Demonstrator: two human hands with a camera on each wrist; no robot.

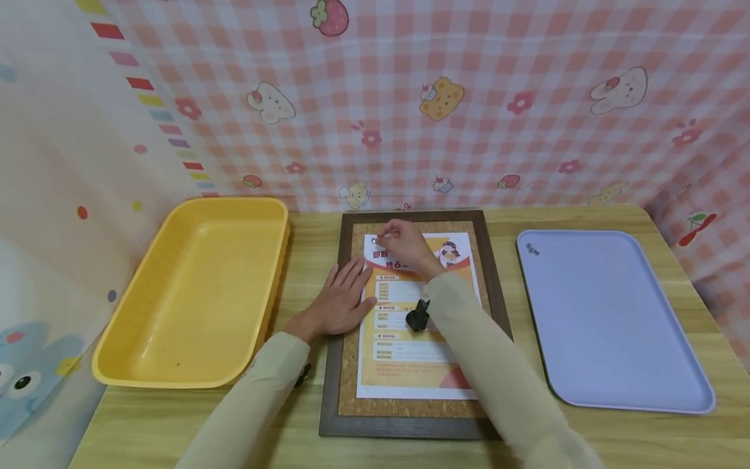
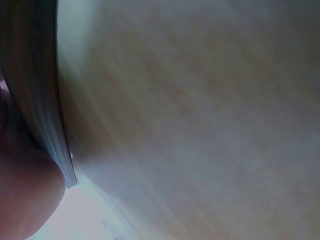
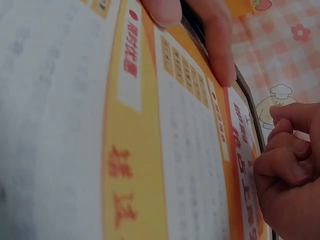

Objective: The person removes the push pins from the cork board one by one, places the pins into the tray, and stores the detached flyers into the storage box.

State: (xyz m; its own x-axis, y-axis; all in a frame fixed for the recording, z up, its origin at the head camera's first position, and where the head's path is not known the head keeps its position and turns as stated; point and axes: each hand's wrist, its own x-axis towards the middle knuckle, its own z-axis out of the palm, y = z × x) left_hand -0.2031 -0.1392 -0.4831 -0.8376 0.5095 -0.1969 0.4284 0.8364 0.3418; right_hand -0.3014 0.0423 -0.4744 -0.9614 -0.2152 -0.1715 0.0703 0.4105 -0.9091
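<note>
A printed sheet (image 1: 422, 384) in orange and white lies on a cork board (image 1: 410, 408) with a dark wooden frame (image 1: 404, 428). My left hand (image 1: 342, 299) rests on the board's left side, fingers spread over the frame and the sheet's left edge. At the sheet's upper left corner, my right hand (image 1: 407, 246) has its fingers curled, thumb and forefinger pinching at a small shiny pushpin (image 1: 374, 241). Those curled fingers (image 3: 287, 155) show in the right wrist view, where the pin is hidden. The left wrist view catches the frame's side (image 2: 37, 85) and part of the left hand (image 2: 27, 195).
To the left stands a deep yellow bin (image 1: 193, 312). A shallow lilac tray (image 1: 615, 326) lies on the right, with several small metallic pieces (image 1: 532, 249) in its upper left corner. Behind the wooden table (image 1: 498, 225) hangs a pink checked cloth (image 1: 375, 104).
</note>
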